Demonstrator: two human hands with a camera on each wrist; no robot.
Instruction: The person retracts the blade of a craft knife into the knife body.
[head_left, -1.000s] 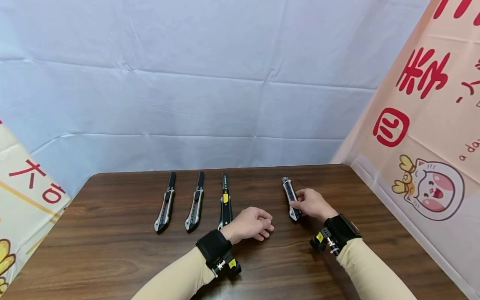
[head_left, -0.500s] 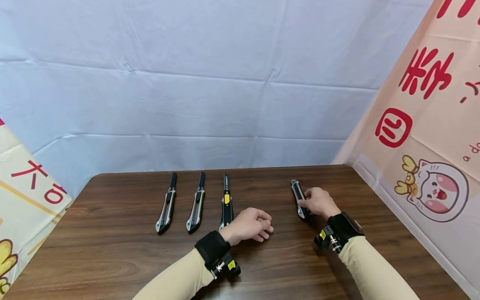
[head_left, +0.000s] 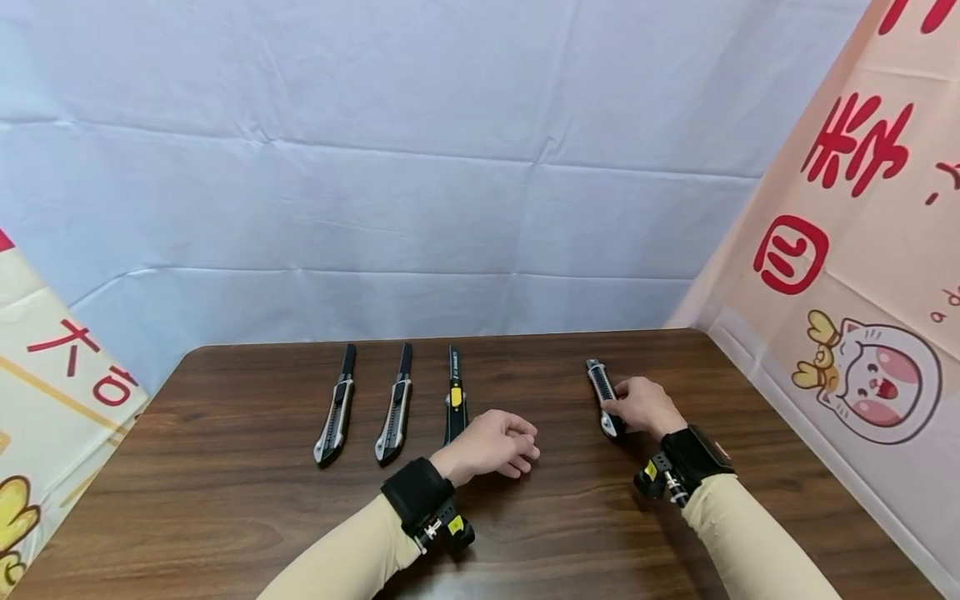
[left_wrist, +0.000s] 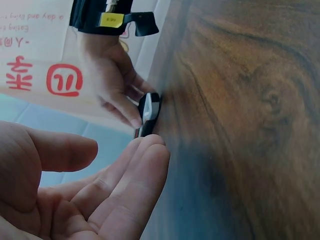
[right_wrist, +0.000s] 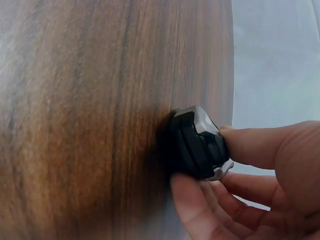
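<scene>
My right hand (head_left: 647,406) pinches a silver-and-black utility knife (head_left: 602,387) at the right of the table, thumb on one side and fingers on the other. In the right wrist view, the black end of this knife (right_wrist: 192,145) faces the camera, close to the wood. My left hand (head_left: 491,444) holds nothing; its fingers are loosely bent in the left wrist view. It partly hides the lower end of a black utility knife with a yellow slider (head_left: 456,397). Farther left lie two matching silver-and-black utility knives, one nearer (head_left: 394,417) and one at the far left (head_left: 335,418).
The dark wooden table (head_left: 225,500) ends at the back against a pale blue cloth (head_left: 375,208). A printed cloth (head_left: 847,275) slopes along the right side, and another printed cloth (head_left: 67,400) hangs at the left.
My right hand has shifted to the right with the utility knife in its grip, mostly in the first half second. The left hand has barely moved. The other knives stay in place.
</scene>
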